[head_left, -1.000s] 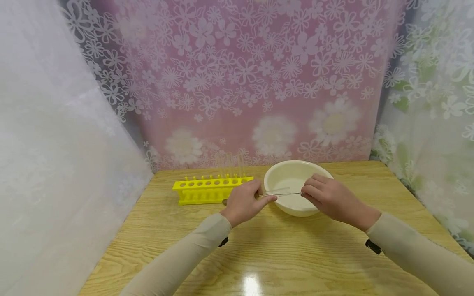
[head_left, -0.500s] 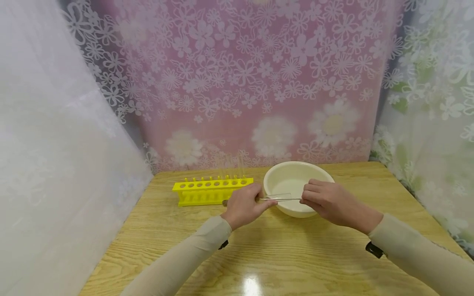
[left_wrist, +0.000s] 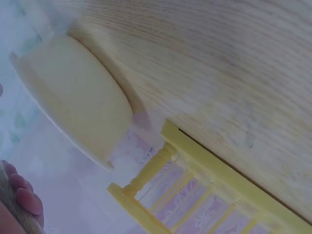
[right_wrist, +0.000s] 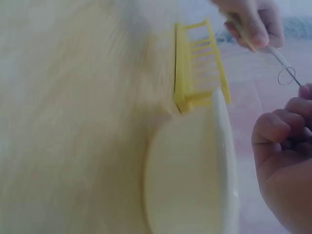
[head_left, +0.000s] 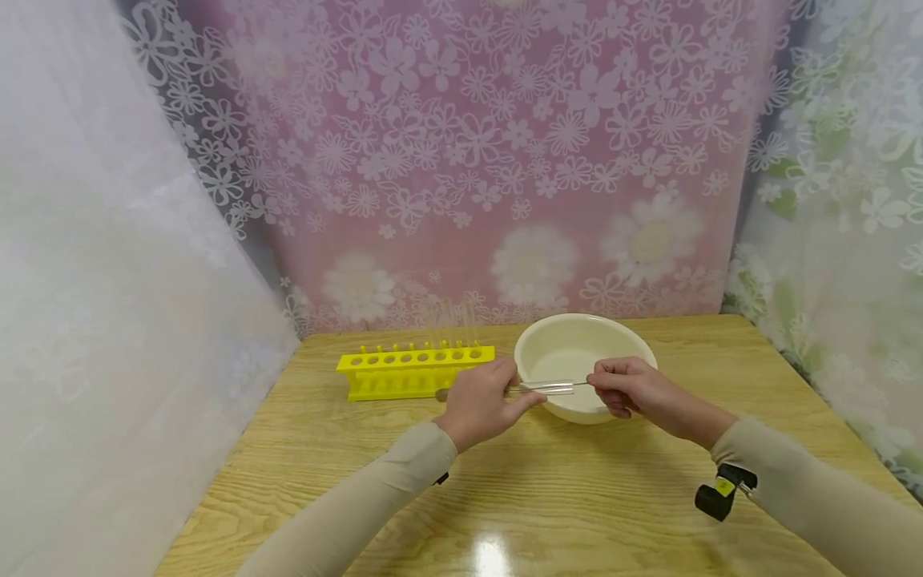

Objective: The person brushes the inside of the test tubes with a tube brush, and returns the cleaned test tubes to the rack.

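Note:
Above the front of a cream basin (head_left: pixel 532 349), my left hand (head_left: pixel 477 407) grips a clear glass test tube (head_left: pixel 551 389), held nearly level with its mouth to the right. A brownish bristly brush head (head_left: pixel 442 394) shows at the tube's left end, apparently inside the glass. From the tube's mouth comes the brush's thin twisted wire (right_wrist: pixel 294 75), and my right hand (head_left: pixel 638 393) pinches its outer part between thumb and fingers. The right wrist view shows the mouth as a ring round the wire. Part of the tube is hidden by the left hand.
A yellow test tube rack (head_left: pixel 364 362) stands left of the basin, partly behind my left hand. Several clear test tubes (head_left: pixel 472 324) stand upside down at its back right. Floral curtains (head_left: pixel 476 200) surround the wooden table (head_left: pixel 548 513).
My right hand has turned on the wire, its wrist camera swinging into fuller view. More of the test tube now shows beyond my left hand, and less wire shows between mouth and fingers.

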The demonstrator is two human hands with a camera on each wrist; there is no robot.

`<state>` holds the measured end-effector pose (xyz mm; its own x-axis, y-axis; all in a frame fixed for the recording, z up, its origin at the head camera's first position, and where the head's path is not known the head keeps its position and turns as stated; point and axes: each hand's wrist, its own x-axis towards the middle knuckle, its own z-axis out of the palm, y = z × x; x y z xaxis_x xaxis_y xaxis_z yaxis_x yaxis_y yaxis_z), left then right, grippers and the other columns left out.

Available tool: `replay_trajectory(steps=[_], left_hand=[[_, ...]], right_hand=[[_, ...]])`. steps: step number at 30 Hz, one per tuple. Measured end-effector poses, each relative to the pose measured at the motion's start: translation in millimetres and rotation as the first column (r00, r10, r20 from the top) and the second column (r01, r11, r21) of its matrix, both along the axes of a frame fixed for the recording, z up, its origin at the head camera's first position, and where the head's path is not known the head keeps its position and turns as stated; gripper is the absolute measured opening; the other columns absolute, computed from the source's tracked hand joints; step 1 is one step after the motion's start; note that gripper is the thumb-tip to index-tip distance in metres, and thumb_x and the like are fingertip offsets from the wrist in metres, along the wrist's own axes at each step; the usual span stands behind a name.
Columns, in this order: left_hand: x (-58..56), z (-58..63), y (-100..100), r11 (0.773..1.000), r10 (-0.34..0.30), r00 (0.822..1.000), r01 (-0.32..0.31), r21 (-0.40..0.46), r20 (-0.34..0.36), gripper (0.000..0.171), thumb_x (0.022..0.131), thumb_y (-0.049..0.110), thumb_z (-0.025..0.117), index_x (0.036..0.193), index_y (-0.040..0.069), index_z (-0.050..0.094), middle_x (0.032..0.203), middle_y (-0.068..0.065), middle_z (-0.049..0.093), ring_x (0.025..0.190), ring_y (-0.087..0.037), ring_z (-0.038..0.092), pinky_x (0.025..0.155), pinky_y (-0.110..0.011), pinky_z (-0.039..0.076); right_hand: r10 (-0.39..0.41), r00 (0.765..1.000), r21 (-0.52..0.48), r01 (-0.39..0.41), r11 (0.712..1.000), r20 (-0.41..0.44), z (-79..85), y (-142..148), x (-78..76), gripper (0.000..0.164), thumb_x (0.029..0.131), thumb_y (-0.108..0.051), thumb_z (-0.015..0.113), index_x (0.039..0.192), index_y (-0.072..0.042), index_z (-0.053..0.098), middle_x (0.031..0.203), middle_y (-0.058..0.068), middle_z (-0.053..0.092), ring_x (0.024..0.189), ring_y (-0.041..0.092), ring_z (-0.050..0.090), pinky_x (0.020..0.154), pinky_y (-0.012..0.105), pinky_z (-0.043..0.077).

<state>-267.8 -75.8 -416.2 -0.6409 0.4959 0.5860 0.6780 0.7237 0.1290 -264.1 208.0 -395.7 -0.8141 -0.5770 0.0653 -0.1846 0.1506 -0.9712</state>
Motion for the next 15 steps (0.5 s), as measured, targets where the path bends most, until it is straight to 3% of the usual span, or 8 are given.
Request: replay_trajectory(steps=[2, 3, 5, 6, 9, 10, 12, 15], left_hand=[[-1.1, -0.7, -0.5, 1.0, 0.005, 0.999, -0.005, 0.013, 0.039, 0.041, 0.087, 0.057, 0.073, 0.091, 0.018, 0.06, 0.069, 0.01, 0.045, 0.051, -0.005, 0.037, 0.047, -0.018, 0.027], [-2.2, -0.9, -1.1, 1.0, 0.007, 0.998, -0.008, 0.022, 0.061, 0.041, 0.087, 0.057, 0.072, 0.091, 0.018, 0.06, 0.069, 0.009, 0.045, 0.051, -0.005, 0.036, 0.047, -0.018, 0.027], [-3.8, -0.4, -2.5, 0.999, 0.016, 0.995, -0.02, 0.038, 0.098, 0.042, 0.089, 0.058, 0.07, 0.088, 0.018, 0.058, 0.068, 0.008, 0.044, 0.051, -0.006, 0.035, 0.047, -0.019, 0.027], [-4.8, 0.2, -3.1, 0.998, 0.019, 0.993, -0.025, 0.049, 0.114, 0.042, 0.089, 0.058, 0.069, 0.086, 0.018, 0.057, 0.068, 0.008, 0.043, 0.051, -0.006, 0.035, 0.048, -0.019, 0.027], [-6.0, 2.7, -5.1, 0.997, 0.031, 0.989, -0.041, 0.07, 0.145, 0.044, 0.09, 0.06, 0.067, 0.081, 0.02, 0.052, 0.067, 0.007, 0.041, 0.052, -0.006, 0.034, 0.048, -0.02, 0.027], [-6.0, 3.6, -5.5, 0.996, 0.034, 0.988, -0.046, 0.074, 0.153, 0.044, 0.09, 0.061, 0.067, 0.081, 0.021, 0.051, 0.066, 0.007, 0.041, 0.052, -0.006, 0.034, 0.048, -0.02, 0.027], [-5.8, 4.9, -5.8, 0.996, 0.037, 0.985, -0.051, 0.078, 0.168, 0.045, 0.089, 0.063, 0.065, 0.08, 0.023, 0.049, 0.066, 0.007, 0.04, 0.052, -0.007, 0.033, 0.048, -0.021, 0.027], [-4.6, 5.5, -6.1, 0.996, 0.044, 0.983, -0.058, 0.073, 0.181, 0.047, 0.089, 0.065, 0.065, 0.079, 0.022, 0.048, 0.066, 0.007, 0.04, 0.052, -0.007, 0.033, 0.048, -0.021, 0.027]], right_hand=[[-0.059, 0.975, 0.085, 0.079, 0.993, -0.214, -2.1, -1.0, 0.4, 0.031, 0.105, -0.02, 0.055, 0.081, -0.001, 0.053, 0.064, 0.008, 0.045, 0.051, 0.021, 0.033, 0.05, 0.034, 0.035], [-0.084, 0.935, 0.129, 0.136, 0.982, -0.343, -3.0, -1.9, 0.5, 0.026, 0.103, -0.02, 0.059, 0.084, -0.002, 0.058, 0.065, 0.006, 0.049, 0.052, 0.018, 0.037, 0.05, 0.031, 0.038], [-0.085, 0.79, 0.188, 0.247, 0.951, -0.607, -3.6, -3.4, 0.9, 0.011, 0.099, -0.016, 0.067, 0.093, -0.007, 0.065, 0.072, 0.001, 0.055, 0.058, 0.01, 0.043, 0.053, 0.025, 0.04], [-0.069, 0.688, 0.195, 0.298, 0.934, -0.722, -3.1, -4.0, 1.2, 0.006, 0.096, -0.015, 0.07, 0.096, -0.01, 0.066, 0.076, -0.002, 0.057, 0.062, 0.007, 0.045, 0.055, 0.024, 0.04], [0.008, 0.403, 0.186, 0.405, 0.895, -0.915, -1.7, -5.5, 0.4, 0.014, 0.097, -0.024, 0.07, 0.102, -0.011, 0.066, 0.089, -0.006, 0.06, 0.077, 0.007, 0.052, 0.064, 0.023, 0.044], [0.03, 0.326, 0.175, 0.423, 0.889, -0.945, -1.5, -5.5, -0.3, 0.018, 0.099, -0.028, 0.067, 0.103, -0.01, 0.066, 0.092, -0.005, 0.061, 0.081, 0.008, 0.054, 0.066, 0.024, 0.046], [0.058, 0.231, 0.158, 0.44, 0.884, -0.971, -1.6, -5.6, -2.2, 0.032, 0.104, -0.039, 0.057, 0.103, -0.009, 0.067, 0.095, -0.002, 0.064, 0.085, 0.011, 0.058, 0.068, 0.027, 0.048], [0.087, 0.136, 0.138, 0.43, 0.892, -0.987, -2.3, -6.2, -5.9, 0.042, 0.108, -0.042, 0.044, 0.101, -0.008, 0.068, 0.095, 0.0, 0.066, 0.085, 0.012, 0.06, 0.065, 0.029, 0.051]])
